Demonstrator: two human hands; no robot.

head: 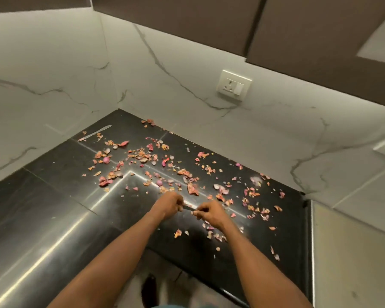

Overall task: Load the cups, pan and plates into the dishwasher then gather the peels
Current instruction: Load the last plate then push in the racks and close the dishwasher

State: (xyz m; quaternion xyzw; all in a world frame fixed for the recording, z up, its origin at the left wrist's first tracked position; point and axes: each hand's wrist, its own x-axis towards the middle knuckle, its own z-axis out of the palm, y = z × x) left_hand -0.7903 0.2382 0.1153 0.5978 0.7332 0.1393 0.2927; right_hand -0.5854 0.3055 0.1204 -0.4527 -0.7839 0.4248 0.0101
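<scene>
Peels [188, 172] lie scattered across the black bench [53, 196], thickest toward its back edge. Papery and light, they want sweeping together. Left hand [170, 202] and right hand [209, 213] are curled, pinching something small between them.

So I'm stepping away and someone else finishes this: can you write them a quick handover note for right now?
Left hand and right hand are both curled, together holding a small thin item that is too blurred to name.
Peels lie scattered over the black counter; none piled.
A knife lies by the far left wall.
No cups, pan, plates or dishwasher in view, so loading can't be confirmed.
Left: gather the peels.
</scene>
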